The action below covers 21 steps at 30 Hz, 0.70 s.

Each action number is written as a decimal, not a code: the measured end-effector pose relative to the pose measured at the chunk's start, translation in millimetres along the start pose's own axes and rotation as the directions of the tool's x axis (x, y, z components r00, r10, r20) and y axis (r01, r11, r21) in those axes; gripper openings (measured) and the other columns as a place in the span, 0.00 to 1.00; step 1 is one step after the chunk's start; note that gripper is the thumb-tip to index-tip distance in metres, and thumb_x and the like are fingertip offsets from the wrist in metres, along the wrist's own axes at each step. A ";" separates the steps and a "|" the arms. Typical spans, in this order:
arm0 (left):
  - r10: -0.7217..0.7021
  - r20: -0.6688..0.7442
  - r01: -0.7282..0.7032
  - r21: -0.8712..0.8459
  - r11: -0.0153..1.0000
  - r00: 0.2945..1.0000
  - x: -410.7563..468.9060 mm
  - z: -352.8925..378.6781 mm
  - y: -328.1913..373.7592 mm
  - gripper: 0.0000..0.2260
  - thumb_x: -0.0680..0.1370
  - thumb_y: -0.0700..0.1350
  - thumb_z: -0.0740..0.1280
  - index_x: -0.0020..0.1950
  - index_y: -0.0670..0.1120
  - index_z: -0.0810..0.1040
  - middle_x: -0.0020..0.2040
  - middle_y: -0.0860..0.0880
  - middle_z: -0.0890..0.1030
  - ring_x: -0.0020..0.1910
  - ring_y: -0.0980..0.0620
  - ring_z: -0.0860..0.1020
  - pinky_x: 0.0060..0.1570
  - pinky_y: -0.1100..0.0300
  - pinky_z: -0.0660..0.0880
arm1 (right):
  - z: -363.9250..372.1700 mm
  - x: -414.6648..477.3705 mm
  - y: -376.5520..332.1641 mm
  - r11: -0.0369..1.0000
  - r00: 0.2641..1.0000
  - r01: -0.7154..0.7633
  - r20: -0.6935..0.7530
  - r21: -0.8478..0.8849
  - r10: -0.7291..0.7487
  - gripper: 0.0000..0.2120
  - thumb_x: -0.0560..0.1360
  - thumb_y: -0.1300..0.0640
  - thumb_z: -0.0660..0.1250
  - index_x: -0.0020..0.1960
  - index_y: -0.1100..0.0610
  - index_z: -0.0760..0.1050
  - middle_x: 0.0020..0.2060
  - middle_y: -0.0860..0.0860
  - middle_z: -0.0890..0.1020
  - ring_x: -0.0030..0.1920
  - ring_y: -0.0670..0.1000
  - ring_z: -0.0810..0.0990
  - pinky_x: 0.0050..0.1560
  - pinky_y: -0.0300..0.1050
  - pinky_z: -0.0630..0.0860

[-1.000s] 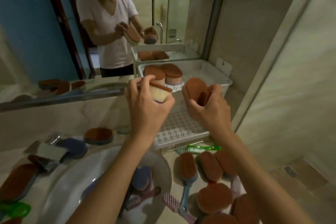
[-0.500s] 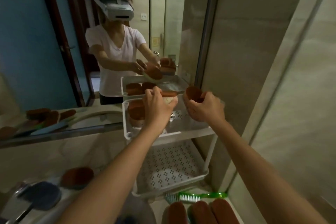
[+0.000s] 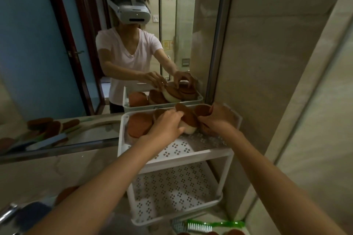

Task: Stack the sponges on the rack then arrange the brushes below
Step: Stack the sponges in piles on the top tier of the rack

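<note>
Left hand (image 3: 166,124) grips one sponge (image 3: 188,120) — right hand (image 3: 217,118) another.

The white rack (image 3: 191,155) holds brown sponges (image 3: 138,127) on its top tier, a green brush (image 3: 210,225) lying beside its base.

light: dim, warm indoor | source: out of sight, one small bright spot at the top of the mirror (image 3: 38,44) | shadows: soft, darkest between the rack (image 3: 191,155) and the wall | blur: left hand (image 3: 166,126) and its sponge (image 3: 188,120) soft, lower-left corner smeared | distortion: wide-angle, right-edge wall lines lean
</note>
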<state>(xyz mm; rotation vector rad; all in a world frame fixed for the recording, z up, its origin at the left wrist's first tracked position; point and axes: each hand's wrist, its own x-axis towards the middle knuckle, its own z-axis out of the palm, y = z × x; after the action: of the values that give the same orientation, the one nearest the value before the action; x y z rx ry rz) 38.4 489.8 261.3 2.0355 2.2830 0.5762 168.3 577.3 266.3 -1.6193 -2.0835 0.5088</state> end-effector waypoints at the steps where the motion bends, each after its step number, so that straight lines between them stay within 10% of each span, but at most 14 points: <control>1: 0.002 0.000 -0.002 0.003 1.000 1.000 1.4 -0.1 -0.2 0.22 0.76 0.45 0.66 0.70 0.44 0.69 0.67 0.43 0.73 0.67 0.45 0.71 0.65 0.53 0.69 | 0.6 0.7 0.7 1.000 1.000 -0.006 -0.013 -0.005 0.006 0.24 0.69 0.46 0.71 0.60 0.58 0.74 0.56 0.55 0.80 0.56 0.55 0.79 0.51 0.46 0.74; 16: 0.047 0.088 -0.055 0.093 0.994 0.995 5.5 -1.6 -23.2 0.27 0.78 0.49 0.64 0.74 0.47 0.59 0.71 0.46 0.66 0.69 0.46 0.64 0.67 0.53 0.66 | 3.4 -7.9 -7.3 0.976 0.999 0.052 0.001 -0.211 -0.053 0.26 0.71 0.46 0.68 0.64 0.56 0.69 0.60 0.55 0.78 0.59 0.56 0.76 0.54 0.47 0.72; 21: 0.044 0.066 -0.049 0.085 0.995 0.997 11.9 -1.1 -28.3 0.14 0.78 0.49 0.62 0.57 0.42 0.78 0.58 0.43 0.77 0.59 0.45 0.74 0.58 0.50 0.73 | 2.8 -8.4 -5.3 0.981 0.999 0.039 -0.011 -0.191 -0.042 0.26 0.71 0.46 0.68 0.65 0.56 0.68 0.60 0.55 0.77 0.60 0.56 0.76 0.53 0.48 0.73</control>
<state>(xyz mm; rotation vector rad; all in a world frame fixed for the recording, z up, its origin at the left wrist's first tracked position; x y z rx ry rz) 9.4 498.8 256.7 2.1179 2.2684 0.4138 164.2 567.8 265.8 -1.6750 -2.2065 0.2885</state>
